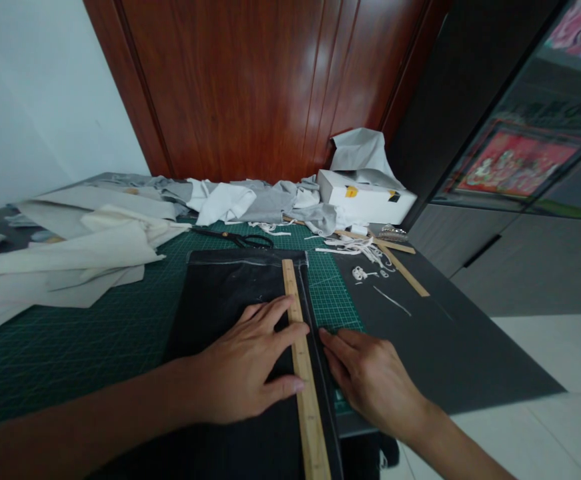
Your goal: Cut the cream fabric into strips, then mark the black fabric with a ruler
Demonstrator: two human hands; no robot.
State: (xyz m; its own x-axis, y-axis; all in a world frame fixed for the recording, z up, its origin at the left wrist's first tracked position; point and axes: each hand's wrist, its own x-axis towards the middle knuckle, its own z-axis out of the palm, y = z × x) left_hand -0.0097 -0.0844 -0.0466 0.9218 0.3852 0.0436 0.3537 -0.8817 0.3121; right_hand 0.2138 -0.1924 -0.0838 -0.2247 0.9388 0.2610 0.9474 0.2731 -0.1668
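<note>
A piece of black fabric (225, 293) lies on a green cutting mat (120, 333), with pale lines along its top and right edges. A wooden ruler (306, 393) runs lengthwise near the fabric's right side. My left hand (250, 360) is spread over the fabric, its fingertips and thumb pressing on the ruler. Beside the fabric's right edge, my right hand (370, 373) has its fingers drawn together, the tips close to that edge. Whatever it pinches is hidden by the fingers.
Black scissors (235, 237) lie beyond the fabric. Cream cloth (80, 247) is piled at left, grey and white scraps (265, 200) along the back. A white box (365, 197), wooden strips (403, 267) and white thread scraps (355, 247) are at back right. The grey table (470, 360) ends at right.
</note>
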